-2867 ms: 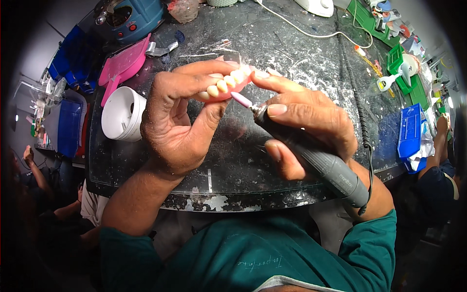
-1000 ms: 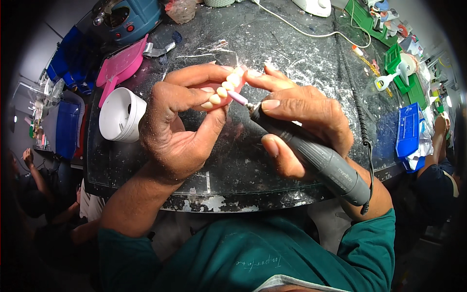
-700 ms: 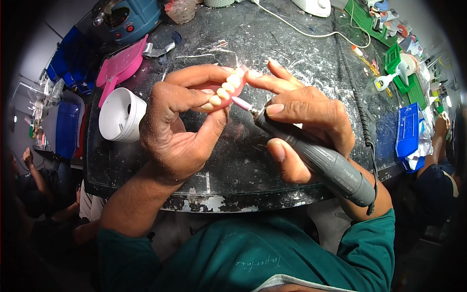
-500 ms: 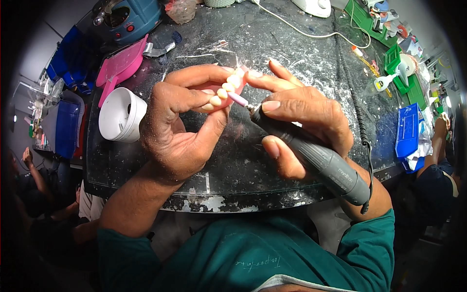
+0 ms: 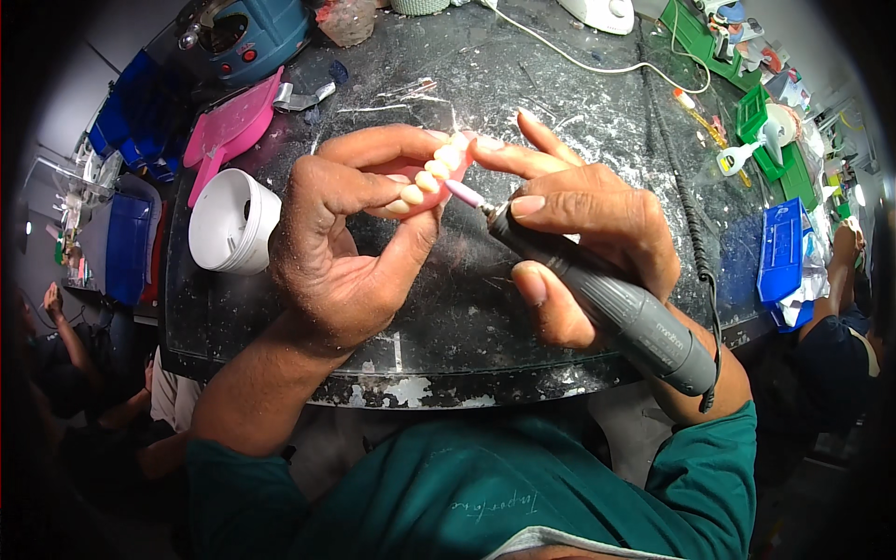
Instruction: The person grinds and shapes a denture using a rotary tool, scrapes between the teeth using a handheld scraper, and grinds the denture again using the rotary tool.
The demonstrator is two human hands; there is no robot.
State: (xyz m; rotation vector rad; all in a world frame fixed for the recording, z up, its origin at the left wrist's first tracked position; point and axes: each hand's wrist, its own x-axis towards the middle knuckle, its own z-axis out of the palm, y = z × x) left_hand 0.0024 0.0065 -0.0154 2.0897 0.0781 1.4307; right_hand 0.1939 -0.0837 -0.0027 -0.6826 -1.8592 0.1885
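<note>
While my L hand (image 5: 331, 271) pinches the denture (image 5: 427, 181), R of the tub (image 5: 207, 229), long axis running away from it, my R hand (image 5: 602, 219) grips the drill (image 5: 607, 297), bur (image 5: 465, 193) crosswise to that axis (contact? can't tell).

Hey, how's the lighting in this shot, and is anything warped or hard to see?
Head view: light is strongest around the denture, whose far teeth look almost washed out; head view: the black tabletop's near edge appears bowed, which fits the fisheye lens; head view: the rim falls to black, leaving the people at lower left hard to make out.
</note>
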